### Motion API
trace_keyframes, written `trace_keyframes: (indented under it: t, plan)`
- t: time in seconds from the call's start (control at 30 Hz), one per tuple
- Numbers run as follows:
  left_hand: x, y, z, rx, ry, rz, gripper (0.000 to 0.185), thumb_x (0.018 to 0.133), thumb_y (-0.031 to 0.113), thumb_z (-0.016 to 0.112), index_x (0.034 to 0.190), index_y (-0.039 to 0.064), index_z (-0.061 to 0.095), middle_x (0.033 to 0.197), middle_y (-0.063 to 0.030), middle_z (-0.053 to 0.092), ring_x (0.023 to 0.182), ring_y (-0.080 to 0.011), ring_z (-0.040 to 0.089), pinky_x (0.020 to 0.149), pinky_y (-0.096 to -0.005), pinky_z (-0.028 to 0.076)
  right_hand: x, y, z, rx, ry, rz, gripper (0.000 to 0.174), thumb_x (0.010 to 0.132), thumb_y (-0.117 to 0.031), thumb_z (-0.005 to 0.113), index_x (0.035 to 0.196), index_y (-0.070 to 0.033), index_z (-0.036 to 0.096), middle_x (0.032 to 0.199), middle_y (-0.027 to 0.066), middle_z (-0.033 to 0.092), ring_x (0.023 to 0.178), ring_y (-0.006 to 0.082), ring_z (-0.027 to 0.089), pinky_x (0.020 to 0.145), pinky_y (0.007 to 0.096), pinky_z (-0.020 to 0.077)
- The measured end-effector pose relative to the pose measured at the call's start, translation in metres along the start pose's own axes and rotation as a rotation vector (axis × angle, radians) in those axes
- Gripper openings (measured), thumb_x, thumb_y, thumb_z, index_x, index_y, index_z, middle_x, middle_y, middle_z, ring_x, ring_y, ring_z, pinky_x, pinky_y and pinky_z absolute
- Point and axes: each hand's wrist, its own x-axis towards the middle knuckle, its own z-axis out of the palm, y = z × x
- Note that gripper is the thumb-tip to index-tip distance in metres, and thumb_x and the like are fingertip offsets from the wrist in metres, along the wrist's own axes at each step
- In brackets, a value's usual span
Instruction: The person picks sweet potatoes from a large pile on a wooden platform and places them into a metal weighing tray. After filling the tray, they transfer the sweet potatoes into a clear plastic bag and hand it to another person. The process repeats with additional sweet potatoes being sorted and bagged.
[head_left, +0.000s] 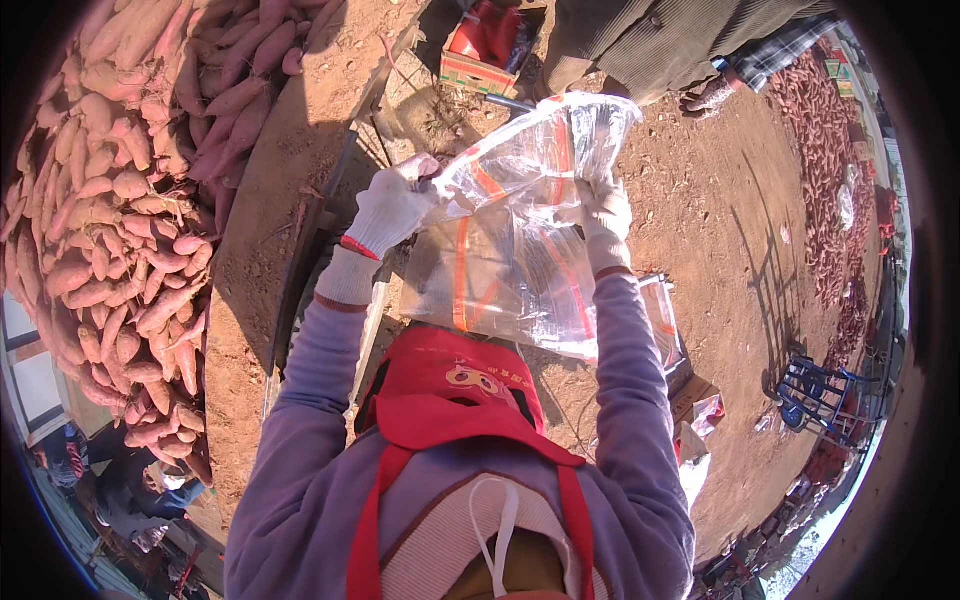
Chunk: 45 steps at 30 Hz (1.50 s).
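Note:
A large transparent plastic bag (510, 255) with orange and pinkish stripes hangs spread out between my hands, its upper edge gathered and wrinkled. My left hand (394, 201), in a white knit glove with a red-trimmed cuff, grips the bag's left upper edge. On the other side, my right hand (606, 217) pinches the bag near its right upper edge; the glove is white too, and its fingers are partly covered by the film. Below the bag is the red apron (465, 397) I wear, which bears a cartoon face and writing.
A big heap of sweet potatoes (127, 247) lies to the left, beside a soil-covered ledge (251, 247). At the top are a cardboard box (480, 75) with red contents and a person in corduroy (637, 37). To the right are a blue hand truck (814, 397) and more sweet potatoes (817, 165).

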Motion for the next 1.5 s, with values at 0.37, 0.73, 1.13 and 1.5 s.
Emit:
trace_keyframes:
  t: [0.37, 0.73, 1.13, 1.5]
  plan:
    - [0.004, 0.031, 0.068, -1.248, -0.297, 0.011, 0.014, 0.092, 0.002, 0.065, 0.104, -0.001, 0.058, 0.093, -0.0078, 0.065, 0.089, -0.0174, 0.069, 0.08, -0.03, 0.058, -0.034, -0.11, -0.089, 1.327, -0.706, 0.495, 0.046, 0.094, -0.048, 0.063, 0.091, -0.003, 0.069, 0.07, 0.0013, 0.06, 0.058, 0.0081, 0.053, 0.053, 0.0246, 0.042]
    - [-0.03, 0.079, 0.065, -0.14, -0.314, 0.5, 0.033, 0.084, 0.004, 0.075, 0.114, -0.003, 0.063, 0.098, -0.006, 0.067, 0.092, -0.0121, 0.067, 0.082, -0.0267, 0.055, -0.031, -0.079, -0.09, 1.602, -0.768, 0.593, 0.025, 0.094, -0.027, 0.065, 0.101, -0.002, 0.066, 0.077, -0.0015, 0.061, 0.061, 0.0068, 0.053, 0.053, 0.0224, 0.0408]
    - [-0.006, 0.079, 0.046, -0.359, -0.326, 0.078, 0.036, 0.085, 0.02, 0.076, 0.113, 0.0, 0.065, 0.101, -0.0053, 0.067, 0.092, -0.0085, 0.06, 0.08, -0.0269, 0.051, -0.056, -0.076, -0.097, 1.529, -0.705, 0.444, 0.013, 0.095, -0.013, 0.063, 0.1, -0.002, 0.069, 0.079, -0.0032, 0.061, 0.069, 0.0038, 0.052, 0.06, 0.02, 0.0404]
    - [-0.036, 0.088, 0.058, -0.472, -0.164, 0.072, 0.02, 0.089, 0.015, 0.069, 0.105, 0.004, 0.067, 0.09, -0.0021, 0.066, 0.08, -0.0124, 0.065, 0.076, -0.025, 0.054, -0.083, -0.081, -0.104, 1.724, -0.47, 0.666, 0.014, 0.09, -0.015, 0.064, 0.094, -0.002, 0.068, 0.068, -0.0007, 0.059, 0.054, 0.0054, 0.048, 0.051, 0.0207, 0.037]
